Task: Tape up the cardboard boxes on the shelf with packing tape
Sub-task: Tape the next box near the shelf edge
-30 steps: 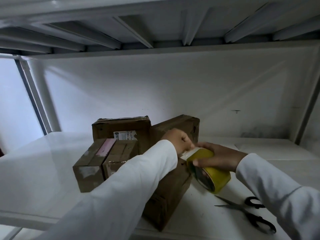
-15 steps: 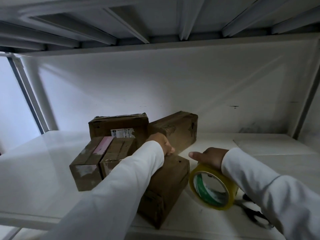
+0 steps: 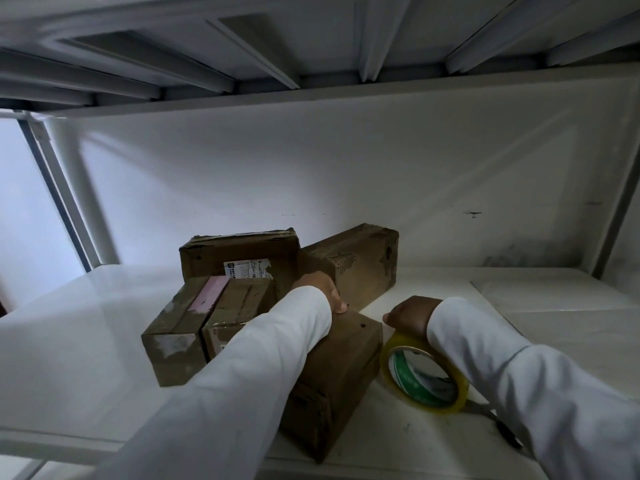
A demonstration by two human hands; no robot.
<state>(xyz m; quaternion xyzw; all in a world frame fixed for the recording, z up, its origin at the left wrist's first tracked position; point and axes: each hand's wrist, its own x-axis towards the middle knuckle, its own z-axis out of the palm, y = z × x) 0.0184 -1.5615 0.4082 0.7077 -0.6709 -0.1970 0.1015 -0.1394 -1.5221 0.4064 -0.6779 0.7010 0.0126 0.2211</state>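
Observation:
Several brown cardboard boxes sit on the white shelf (image 3: 86, 341). The nearest box (image 3: 341, 375) lies lengthwise toward me, and my left hand (image 3: 323, 289) rests on its far top end; my sleeve hides its fingers. To the right, my right hand (image 3: 410, 315) grips the top of a yellow packing tape roll (image 3: 424, 374) with a green core, standing on edge on the shelf beside that box. A box with a pink strip (image 3: 183, 330), a labelled box (image 3: 242, 258) and a long box (image 3: 356, 261) lie behind.
Black-handled scissors (image 3: 507, 434) lie on the shelf under my right sleeve, mostly hidden. The upper shelf's underside (image 3: 311, 46) hangs low overhead. The back wall (image 3: 346, 174) closes off the shelf, with posts at the far left and right.
My right hand has brought the tape roll down from the box top to the shelf beside the box. My left hand has slid slightly left along the box top. The scissors are now covered.

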